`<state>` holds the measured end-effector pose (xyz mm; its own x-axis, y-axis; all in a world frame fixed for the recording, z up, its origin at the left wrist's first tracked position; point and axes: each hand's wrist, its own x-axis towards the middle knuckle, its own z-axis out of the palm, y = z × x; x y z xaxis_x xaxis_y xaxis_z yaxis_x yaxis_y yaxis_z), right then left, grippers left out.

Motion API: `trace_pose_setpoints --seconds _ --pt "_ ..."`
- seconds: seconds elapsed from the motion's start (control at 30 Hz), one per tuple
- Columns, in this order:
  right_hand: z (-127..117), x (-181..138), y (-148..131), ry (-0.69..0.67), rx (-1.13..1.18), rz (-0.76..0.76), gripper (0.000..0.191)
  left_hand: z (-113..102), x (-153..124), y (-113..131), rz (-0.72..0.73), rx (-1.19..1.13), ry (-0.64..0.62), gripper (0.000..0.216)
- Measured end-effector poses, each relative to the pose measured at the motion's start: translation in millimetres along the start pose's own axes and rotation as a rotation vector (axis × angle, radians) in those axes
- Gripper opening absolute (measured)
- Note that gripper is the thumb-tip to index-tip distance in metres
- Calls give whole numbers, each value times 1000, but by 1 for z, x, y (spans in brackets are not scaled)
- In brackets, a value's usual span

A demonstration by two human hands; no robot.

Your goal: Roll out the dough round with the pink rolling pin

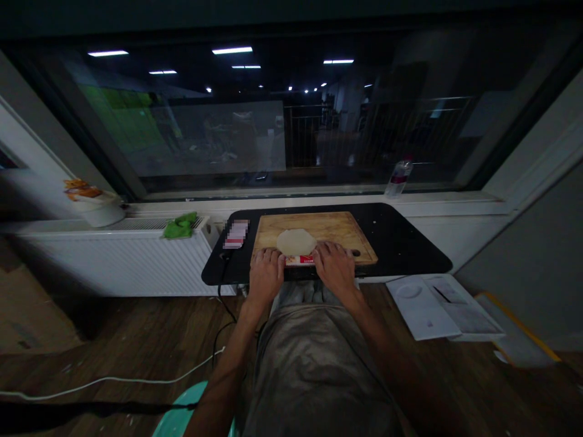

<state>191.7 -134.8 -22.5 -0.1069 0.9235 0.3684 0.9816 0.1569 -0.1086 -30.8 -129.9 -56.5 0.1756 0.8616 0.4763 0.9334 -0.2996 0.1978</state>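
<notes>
A flat, pale round of dough (297,242) lies on the wooden cutting board (337,226). Along the near edge of the board, just below the dough, is a rod with red and white print (299,260); only its middle shows, so I cannot tell its exact kind. My left hand (267,271) is closed over the rod's left end, fingers bent at the dough's near left. Over its right end my right hand (335,265) is closed too, its fingertips close to the dough's right edge.
The board rests on a black tabletop (405,246). A phone-like blurred item (235,234) lies left of the board. On the sill stands a plastic bottle (399,177). A green cloth (180,225) lies on the radiator (150,261), and a white box (437,303) sits at lower right.
</notes>
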Motion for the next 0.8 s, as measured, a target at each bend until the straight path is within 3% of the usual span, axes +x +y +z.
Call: trace_pose_setpoints --seconds 0.33,0.53,0.8 --pt "4 -4 -2 46 6 22 45 4 -3 1 -15 30 13 42" --pt "-2 0 -3 0 -20 28 48 0 0 1 -31 9 -10 44" --pt "-2 35 1 -74 -50 53 54 6 34 -2 -72 45 20 49"
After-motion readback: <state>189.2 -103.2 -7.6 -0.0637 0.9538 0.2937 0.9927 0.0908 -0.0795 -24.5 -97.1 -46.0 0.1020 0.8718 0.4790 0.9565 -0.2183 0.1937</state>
